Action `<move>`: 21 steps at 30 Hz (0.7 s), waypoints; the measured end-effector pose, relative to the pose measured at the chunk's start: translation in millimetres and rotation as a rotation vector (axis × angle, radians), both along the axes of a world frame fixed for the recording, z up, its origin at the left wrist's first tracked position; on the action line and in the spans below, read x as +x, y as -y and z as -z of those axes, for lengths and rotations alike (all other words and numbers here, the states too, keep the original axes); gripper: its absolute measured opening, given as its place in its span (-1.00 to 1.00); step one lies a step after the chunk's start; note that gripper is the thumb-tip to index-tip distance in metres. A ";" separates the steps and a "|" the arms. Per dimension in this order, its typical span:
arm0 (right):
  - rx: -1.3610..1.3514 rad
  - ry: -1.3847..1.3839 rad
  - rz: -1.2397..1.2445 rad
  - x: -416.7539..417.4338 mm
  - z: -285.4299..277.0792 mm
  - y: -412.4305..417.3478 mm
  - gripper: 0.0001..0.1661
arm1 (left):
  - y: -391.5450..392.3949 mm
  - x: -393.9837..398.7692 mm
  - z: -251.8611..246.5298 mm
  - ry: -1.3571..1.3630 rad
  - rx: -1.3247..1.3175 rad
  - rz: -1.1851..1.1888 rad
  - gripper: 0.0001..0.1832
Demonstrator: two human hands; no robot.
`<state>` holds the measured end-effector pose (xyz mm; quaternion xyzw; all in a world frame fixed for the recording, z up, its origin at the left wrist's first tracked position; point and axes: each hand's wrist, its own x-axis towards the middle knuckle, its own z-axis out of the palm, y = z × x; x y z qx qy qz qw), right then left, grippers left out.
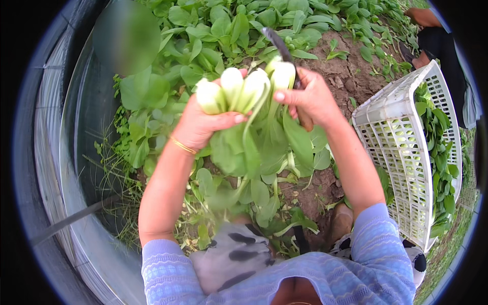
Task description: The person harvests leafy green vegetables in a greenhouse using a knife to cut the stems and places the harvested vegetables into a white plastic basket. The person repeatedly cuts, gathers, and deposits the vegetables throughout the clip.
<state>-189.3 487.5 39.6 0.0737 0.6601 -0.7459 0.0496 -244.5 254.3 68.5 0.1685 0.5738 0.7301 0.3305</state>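
Several cut heads of bok choy (248,89) are bunched in my left hand (202,124), their pale stem bases up and the green leaves hanging down. My right hand (314,95) grips another bok choy head (284,76) between thumb and fingers, right beside the bunch. In the same hand is a knife with a dark curved blade (280,44); its brown handle (305,119) sticks out below the palm. The blade points up and away, behind the stem base. The leaves partly hide the fingers of both hands.
A white plastic crate (398,167) filled with bok choy stands tilted at the right. Growing bok choy (228,26) covers the bed ahead, beside cracked soil (335,80). Plastic sheeting (53,126) runs along the left. Another person's dark-clothed leg (438,49) shows at the upper right.
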 end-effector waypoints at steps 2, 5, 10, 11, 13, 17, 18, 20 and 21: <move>-0.135 -0.014 -0.015 17.0 10.7 18.8 -0.45 | 1.1 18.7 12.2 -0.012 -0.013 -0.031 -0.19; -0.282 0.050 0.044 42.4 30.9 37.3 -0.48 | 8.9 42.1 27.7 0.051 -0.061 0.003 -0.21; -0.496 0.156 0.179 77.2 53.3 73.4 -0.50 | 9.8 83.5 44.8 0.052 -0.028 -0.079 -0.16; -0.548 0.159 0.203 81.5 56.0 77.9 -0.50 | 10.5 88.1 47.4 0.063 0.008 -0.106 -0.15; -0.482 0.198 0.107 88.2 60.4 80.1 -0.48 | 16.5 93.5 53.6 0.077 -0.061 -0.092 -0.17; -0.124 0.372 -0.240 96.9 55.2 54.9 -0.30 | 27.4 101.6 63.3 0.021 -0.196 -0.070 -0.31; -0.015 0.440 -0.269 99.1 55.5 45.3 -0.43 | 31.9 105.0 70.5 0.040 -0.212 -0.061 -0.33; 0.244 0.418 -0.223 99.1 58.7 22.1 -0.42 | 39.1 110.9 77.1 0.089 -0.240 -0.049 -0.41; 0.514 0.494 -0.149 96.9 72.0 3.4 -0.37 | 41.3 115.1 78.5 0.185 -0.221 -0.022 -0.41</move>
